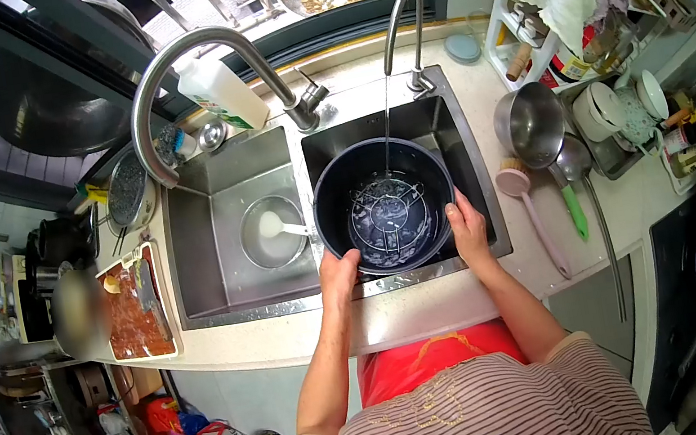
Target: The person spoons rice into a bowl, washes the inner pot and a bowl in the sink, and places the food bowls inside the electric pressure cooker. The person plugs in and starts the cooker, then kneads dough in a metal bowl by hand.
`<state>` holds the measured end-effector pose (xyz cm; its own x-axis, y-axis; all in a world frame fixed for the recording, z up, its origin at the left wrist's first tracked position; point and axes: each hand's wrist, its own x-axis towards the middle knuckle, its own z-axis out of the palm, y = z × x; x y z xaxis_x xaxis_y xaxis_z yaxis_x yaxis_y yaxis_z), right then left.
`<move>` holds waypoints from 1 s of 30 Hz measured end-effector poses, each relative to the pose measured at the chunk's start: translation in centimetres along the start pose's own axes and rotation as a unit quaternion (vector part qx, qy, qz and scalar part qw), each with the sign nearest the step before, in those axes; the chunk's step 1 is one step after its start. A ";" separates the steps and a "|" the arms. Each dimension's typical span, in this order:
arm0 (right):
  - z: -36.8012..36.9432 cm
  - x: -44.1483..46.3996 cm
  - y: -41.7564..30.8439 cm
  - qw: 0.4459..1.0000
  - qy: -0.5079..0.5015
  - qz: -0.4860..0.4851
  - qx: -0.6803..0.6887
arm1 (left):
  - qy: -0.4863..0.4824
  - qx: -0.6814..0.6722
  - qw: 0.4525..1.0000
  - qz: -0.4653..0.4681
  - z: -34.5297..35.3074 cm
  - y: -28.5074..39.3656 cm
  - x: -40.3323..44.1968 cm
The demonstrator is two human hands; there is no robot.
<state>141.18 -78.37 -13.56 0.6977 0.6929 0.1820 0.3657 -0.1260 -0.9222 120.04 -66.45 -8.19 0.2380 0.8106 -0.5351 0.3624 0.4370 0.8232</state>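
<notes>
Both my hands grip the rim of a dark round pot (342, 237) in the right sink basin. My left hand (340, 275) is closed on the near left of the rim, and my right hand (468, 230) on the right side, thumbs on top. A round wire steaming rack (389, 211) sits inside the pot, in shallow water. From the slim faucet (401, 18) above, a thin stream of water runs down into the pot. The fingers under the rim are hidden.
In the left basin (212, 275) stands a metal bowl (255, 252) with a white spoon (281, 225). A thick faucet (201, 38) arches over it. A cutting board with a knife (147, 299) lies left. On the right counter are a saucepan (531, 126), a pink brush (533, 220) and a ladle (573, 159).
</notes>
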 end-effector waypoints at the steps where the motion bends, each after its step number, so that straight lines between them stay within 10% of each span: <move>1: 0.0 0.0 0.0 1.000 -0.001 0.001 0.002 | 0.003 0.002 1.000 -0.002 0.1 0.2 -0.3; 30: -0.3 0.1 -0.6 1.000 -0.012 0.016 0.003 | 0.006 0.017 1.000 0.005 0.2 0.5 -0.5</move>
<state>141.15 -78.44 -12.86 0.6934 0.7060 0.1440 0.3398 -0.1442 -0.9294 120.34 -66.68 -7.54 0.2302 0.8199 -0.5243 0.3910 0.4154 0.8213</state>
